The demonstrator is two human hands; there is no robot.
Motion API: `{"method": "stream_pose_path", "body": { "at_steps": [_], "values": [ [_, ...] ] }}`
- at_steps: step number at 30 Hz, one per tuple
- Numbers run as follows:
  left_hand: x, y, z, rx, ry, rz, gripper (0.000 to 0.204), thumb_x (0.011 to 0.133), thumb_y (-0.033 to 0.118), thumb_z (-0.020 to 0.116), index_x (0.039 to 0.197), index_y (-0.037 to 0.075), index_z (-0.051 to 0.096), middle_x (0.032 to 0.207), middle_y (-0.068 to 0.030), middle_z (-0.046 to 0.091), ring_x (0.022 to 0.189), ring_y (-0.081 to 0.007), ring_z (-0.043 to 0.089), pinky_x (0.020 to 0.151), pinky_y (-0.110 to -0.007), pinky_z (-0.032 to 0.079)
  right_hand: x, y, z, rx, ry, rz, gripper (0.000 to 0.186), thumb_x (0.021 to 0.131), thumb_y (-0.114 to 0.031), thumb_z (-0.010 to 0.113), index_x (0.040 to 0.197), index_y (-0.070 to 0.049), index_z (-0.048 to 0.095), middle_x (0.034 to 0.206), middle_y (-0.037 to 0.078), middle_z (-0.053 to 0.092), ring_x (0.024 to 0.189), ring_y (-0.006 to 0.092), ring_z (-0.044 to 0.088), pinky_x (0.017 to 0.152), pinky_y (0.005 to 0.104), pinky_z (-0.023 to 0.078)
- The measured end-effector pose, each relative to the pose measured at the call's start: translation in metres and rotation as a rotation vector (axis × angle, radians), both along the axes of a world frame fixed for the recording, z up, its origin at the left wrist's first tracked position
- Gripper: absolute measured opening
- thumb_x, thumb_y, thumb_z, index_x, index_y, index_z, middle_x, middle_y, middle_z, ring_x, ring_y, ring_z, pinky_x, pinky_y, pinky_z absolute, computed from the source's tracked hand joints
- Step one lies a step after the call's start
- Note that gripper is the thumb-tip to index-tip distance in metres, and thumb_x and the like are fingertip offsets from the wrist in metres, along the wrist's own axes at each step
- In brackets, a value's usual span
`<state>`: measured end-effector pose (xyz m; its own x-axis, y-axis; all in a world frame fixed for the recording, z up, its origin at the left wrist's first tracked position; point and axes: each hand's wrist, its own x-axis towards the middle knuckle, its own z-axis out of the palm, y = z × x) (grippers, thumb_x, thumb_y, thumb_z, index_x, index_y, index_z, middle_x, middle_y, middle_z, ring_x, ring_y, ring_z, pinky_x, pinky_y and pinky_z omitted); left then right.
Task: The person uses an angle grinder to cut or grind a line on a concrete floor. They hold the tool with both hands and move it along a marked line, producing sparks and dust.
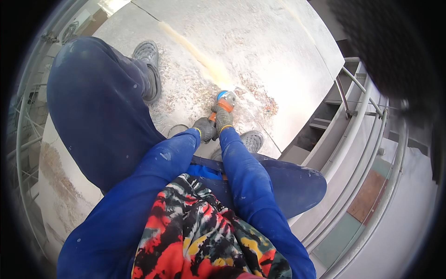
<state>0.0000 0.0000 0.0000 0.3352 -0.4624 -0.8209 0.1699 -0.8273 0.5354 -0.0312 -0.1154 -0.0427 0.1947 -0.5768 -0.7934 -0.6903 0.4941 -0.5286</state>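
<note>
An orange and blue angle grinder (225,100) rests its disc on a grey metal plate (260,51), at the end of a pale ground seam. My right hand (223,119), in a grey knit glove, grips the grinder's body. My left hand (204,129), gloved the same way, holds the rear of the tool just behind it. Both blue sleeves reach forward from the lower edge. Grinding dust and rusty flecks lie scattered around the disc.
My legs in dark blue trousers straddle the work, one grey shoe (148,65) at the upper left, another (251,139) beside the hands. A metal railing (367,125) and a drop run along the right. The plate edge falls off at the right.
</note>
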Motion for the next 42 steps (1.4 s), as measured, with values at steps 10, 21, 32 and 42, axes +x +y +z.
{"method": "stream_pose_path", "body": {
  "at_steps": [10,21,32,42],
  "values": [
    [0.001,-0.018,-0.035,-0.069,-0.072,-0.08,0.033,0.066,0.019,0.086,0.089,0.0,0.071,0.073,-0.0139,0.074,0.065,-0.0259,0.073,0.07,-0.037,0.059,0.013,-0.012,0.013,-0.054,0.019,-0.011,0.06,0.071,-0.021,0.087,0.12,0.005,0.066,0.102,0.018,0.071,0.085,0.0311,0.07,0.079,0.0448,0.055],
    [0.01,-0.015,-0.02,-0.07,0.059,-0.034,0.037,0.067,0.017,0.086,0.094,0.0,0.07,0.077,-0.0162,0.075,0.074,-0.0301,0.074,0.072,-0.038,0.059,0.004,-0.017,-0.012,-0.072,0.038,-0.135,0.06,0.07,-0.02,0.088,0.119,0.006,0.065,0.101,0.016,0.071,0.083,0.0284,0.069,0.077,0.0433,0.056],
    [0.0,-0.049,-0.031,-0.1,-0.213,-0.042,0.066,0.066,0.029,0.087,0.116,-0.005,0.061,0.108,-0.0286,0.071,0.103,-0.0412,0.072,0.09,-0.046,0.057,0.009,-0.047,0.003,-0.108,-0.059,-0.198,0.057,0.069,-0.016,0.088,0.116,0.008,0.066,0.097,0.014,0.07,0.077,0.0269,0.068,0.072,0.0422,0.055],
    [0.011,-0.055,-0.027,-0.118,-0.079,-0.113,0.061,0.067,0.026,0.086,0.117,-0.004,0.065,0.113,-0.0262,0.071,0.11,-0.0382,0.07,0.095,-0.044,0.057,0.011,-0.051,-0.001,-0.168,0.022,-0.23,0.056,0.069,-0.018,0.087,0.115,0.006,0.067,0.097,0.015,0.071,0.08,0.0278,0.069,0.073,0.0428,0.056]
  ]
}}
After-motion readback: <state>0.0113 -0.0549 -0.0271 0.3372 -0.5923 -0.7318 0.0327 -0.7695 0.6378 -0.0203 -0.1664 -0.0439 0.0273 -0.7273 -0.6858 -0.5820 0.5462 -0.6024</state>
